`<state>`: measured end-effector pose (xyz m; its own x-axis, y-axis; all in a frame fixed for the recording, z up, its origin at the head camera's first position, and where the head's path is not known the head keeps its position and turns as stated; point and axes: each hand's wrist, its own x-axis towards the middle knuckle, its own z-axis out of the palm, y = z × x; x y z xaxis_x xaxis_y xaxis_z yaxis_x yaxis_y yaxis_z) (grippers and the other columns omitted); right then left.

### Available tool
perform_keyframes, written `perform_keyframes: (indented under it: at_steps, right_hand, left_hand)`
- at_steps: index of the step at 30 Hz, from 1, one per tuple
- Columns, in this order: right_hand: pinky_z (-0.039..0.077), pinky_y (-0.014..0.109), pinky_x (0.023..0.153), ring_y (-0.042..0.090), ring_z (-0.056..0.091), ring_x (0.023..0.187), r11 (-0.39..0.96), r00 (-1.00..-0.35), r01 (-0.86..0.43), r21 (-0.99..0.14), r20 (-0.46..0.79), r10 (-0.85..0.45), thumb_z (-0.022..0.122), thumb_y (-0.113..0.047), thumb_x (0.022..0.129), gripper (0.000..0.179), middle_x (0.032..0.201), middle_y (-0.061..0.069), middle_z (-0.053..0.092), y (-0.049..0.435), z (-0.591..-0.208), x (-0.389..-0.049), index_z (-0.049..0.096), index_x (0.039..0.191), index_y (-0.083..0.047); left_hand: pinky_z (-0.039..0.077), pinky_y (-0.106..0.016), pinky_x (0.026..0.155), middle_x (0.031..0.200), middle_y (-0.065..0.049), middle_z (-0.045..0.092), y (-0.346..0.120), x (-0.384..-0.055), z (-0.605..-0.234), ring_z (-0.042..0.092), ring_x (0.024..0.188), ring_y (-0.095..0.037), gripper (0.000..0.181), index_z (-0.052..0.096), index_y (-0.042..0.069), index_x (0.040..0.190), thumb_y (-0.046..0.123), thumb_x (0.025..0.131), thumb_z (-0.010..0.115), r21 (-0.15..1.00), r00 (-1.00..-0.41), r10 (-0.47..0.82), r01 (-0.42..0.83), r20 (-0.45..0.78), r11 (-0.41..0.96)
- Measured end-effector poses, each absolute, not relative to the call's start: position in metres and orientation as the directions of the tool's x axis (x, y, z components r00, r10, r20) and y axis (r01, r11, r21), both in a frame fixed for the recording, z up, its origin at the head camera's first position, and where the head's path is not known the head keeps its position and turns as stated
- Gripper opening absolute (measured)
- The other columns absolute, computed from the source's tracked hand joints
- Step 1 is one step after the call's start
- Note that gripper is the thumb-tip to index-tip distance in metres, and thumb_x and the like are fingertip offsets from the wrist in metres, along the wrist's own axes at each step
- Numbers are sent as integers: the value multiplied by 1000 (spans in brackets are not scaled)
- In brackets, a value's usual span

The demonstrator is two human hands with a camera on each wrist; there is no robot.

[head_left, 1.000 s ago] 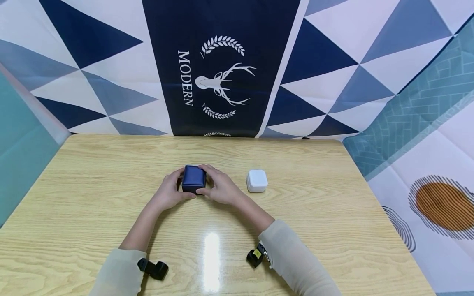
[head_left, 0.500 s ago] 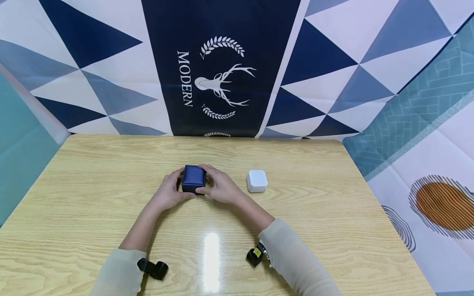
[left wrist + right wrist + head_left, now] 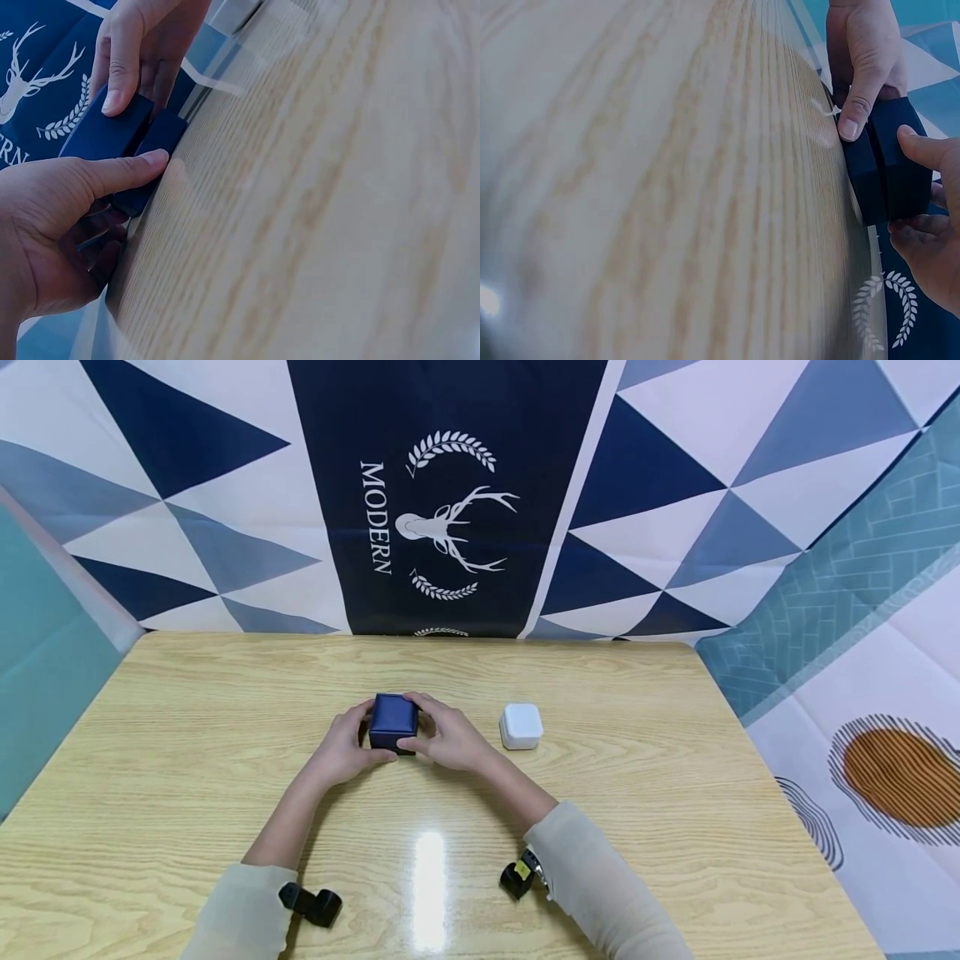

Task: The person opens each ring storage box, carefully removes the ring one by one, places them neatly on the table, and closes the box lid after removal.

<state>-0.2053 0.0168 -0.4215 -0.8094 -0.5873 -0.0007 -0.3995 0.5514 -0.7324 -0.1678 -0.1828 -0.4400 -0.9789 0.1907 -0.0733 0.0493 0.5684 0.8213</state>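
A small dark blue jewelry box (image 3: pixel 393 717) stands on the table between both hands, its lid upright over the base. My left hand (image 3: pixel 345 753) grips it from the left, thumb at the near side; in the left wrist view that thumb lies on the base (image 3: pixel 166 133). From the right, my right hand (image 3: pixel 456 740) holds the lid (image 3: pixel 907 176), thumb on its near face and fingers on the far side. A dark line separates lid and base in both wrist views. The inside of the box is hidden.
To the right of my right hand stands a small white rounded box (image 3: pixel 521 727). The wooden table (image 3: pixel 615 793) ends at a patterned cloth backdrop (image 3: pixel 450 527). Black wrist cameras (image 3: pixel 311 906) are strapped at both sleeves.
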Motion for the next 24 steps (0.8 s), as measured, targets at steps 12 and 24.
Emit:
perform_keyframes:
  at_steps: [12,24]
  right_hand:
    - [44,37,96,22,42,133,534,-816,-370,-760,-8,-578,67,-32,86,71,150,3,37,16,-421,-206,33,146,-17]
    - [40,37,104,22,40,134,510,-824,-348,-787,-3,-567,68,-31,85,70,149,4,38,16,-424,-208,35,145,-17]
  left_hand:
    - [34,-54,103,141,-26,36,-182,-168,-438,32,126,-40,93,21,-2,147,20,77,77,819,-981,177,38,-78,573]
    - [34,-54,103,140,-26,36,-182,-168,-439,32,126,-39,92,21,-1,147,19,77,77,823,-981,174,32,-82,568]
